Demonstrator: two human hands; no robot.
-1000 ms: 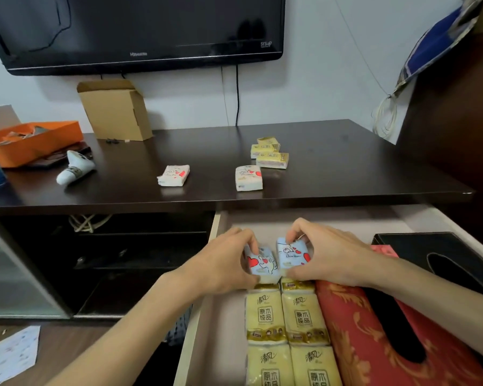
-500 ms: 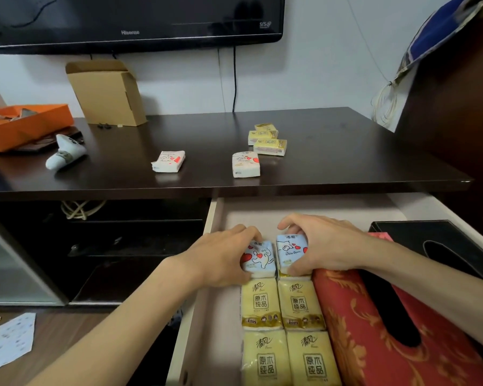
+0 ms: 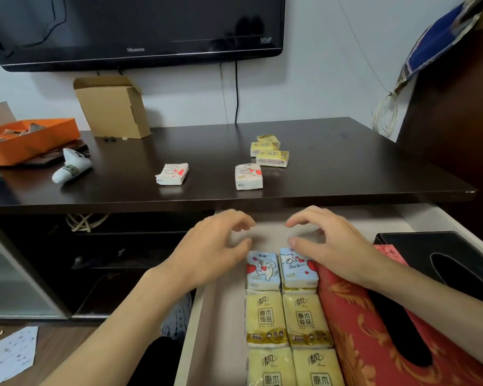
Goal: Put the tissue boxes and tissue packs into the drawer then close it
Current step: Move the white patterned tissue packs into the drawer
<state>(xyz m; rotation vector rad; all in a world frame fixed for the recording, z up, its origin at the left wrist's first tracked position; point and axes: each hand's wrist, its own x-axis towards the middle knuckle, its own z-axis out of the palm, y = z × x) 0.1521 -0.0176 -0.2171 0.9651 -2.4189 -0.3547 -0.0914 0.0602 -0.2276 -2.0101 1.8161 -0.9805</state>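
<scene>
The open drawer (image 3: 221, 324) holds two blue-and-white tissue packs (image 3: 282, 270) side by side, several yellow packs (image 3: 287, 319) in front of them, a red tissue box (image 3: 354, 324) and a black tissue box (image 3: 457, 254) on the right. My left hand (image 3: 212, 252) and my right hand (image 3: 326, 240) hover just above and behind the blue packs, fingers apart, holding nothing. On the dark tabletop (image 3: 346, 168) lie two white packs with red hearts (image 3: 173, 174) (image 3: 248, 176) and a small pile of yellow packs (image 3: 269, 150).
A TV (image 3: 134, 26) hangs on the wall above. A cardboard box (image 3: 113, 107), an orange tray (image 3: 25, 137) and a white sock-like item (image 3: 71, 168) sit on the left of the tabletop. Paper (image 3: 10, 355) lies on the floor at lower left.
Both hands have let go of the two blue packs, which now lie flat in the drawer, and have lifted up and back with fingers spread.
</scene>
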